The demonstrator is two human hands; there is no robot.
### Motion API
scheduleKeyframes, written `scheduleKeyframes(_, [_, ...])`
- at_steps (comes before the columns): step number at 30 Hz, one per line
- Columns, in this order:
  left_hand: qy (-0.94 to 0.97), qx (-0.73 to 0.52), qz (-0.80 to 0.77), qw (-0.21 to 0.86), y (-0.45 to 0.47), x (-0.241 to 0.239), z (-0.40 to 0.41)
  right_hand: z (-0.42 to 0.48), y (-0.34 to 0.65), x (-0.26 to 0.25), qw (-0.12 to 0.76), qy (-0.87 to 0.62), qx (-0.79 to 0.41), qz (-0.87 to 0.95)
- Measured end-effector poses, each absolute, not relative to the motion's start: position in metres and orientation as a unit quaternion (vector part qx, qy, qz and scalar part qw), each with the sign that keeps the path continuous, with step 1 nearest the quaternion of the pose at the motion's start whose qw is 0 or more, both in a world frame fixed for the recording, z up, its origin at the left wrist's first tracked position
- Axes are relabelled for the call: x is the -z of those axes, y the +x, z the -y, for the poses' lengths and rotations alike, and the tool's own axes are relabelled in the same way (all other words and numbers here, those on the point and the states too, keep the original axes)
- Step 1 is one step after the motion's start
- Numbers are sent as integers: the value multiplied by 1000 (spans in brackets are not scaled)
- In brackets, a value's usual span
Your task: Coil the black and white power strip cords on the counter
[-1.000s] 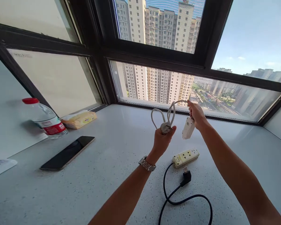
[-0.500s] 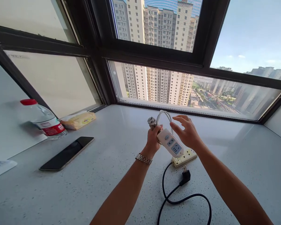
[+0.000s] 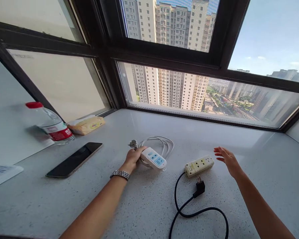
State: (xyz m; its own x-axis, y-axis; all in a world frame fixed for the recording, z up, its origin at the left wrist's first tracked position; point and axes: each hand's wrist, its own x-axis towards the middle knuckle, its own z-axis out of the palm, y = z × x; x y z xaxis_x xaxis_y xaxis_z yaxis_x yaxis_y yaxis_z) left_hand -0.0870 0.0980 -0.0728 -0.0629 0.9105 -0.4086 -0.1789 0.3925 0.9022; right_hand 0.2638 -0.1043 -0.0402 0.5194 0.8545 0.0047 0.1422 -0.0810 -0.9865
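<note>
counter (image 3: 139, 209); left hand (image 3: 132, 157) holds strip (image 3: 153, 158)

Bright daylight from the windows (image 3: 169, 89) casts a pale sheen across the counter (image 3: 144, 199).

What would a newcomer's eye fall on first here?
Probably the dark-framed window across the top, with tall buildings beyond. Below it, near the middle, the left hand holds one end of a white power strip. To the right, a yellowish power strip with a black cord lies near the open right hand.
</note>
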Motion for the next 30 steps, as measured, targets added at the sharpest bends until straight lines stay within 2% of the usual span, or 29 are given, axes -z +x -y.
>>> scheduleKeyframes(4, [428, -443, -644, 453, -91, 70, -104, 116, 273, 65, 578, -673, -311, 341])
scheduleKeyframes(7, [553, -448, -670, 209, -96, 69, -90, 130, 286, 90, 599, -689, -278, 298])
scheduleKeyframes(9, [634, -454, -622, 71, -100, 72, -73, 138, 297, 103, 619, -693, -261, 262])
scheduleKeyframes(11, [753, -411, -514, 6, -101, 76, -55, 143, 305, 111, 636, -689, -254, 238])
scheduleKeyframes(14, [902, -257, -345, -16, -97, 85, -39, 145, 307, 113, 638, -688, -250, 238])
scheduleKeyframes(16, [928, -200, -313, -25, -93, 93, -39, 143, 305, 112, 625, -695, -245, 260])
scheduleKeyframes(23, [904, -229, -362, 0, -90, 125, -67, 141, 298, 113, 585, -707, -228, 326])
scheduleKeyframes(30, [880, -230, -416, 8, -83, 135, -84, 144, 296, 114, 536, -730, -202, 372])
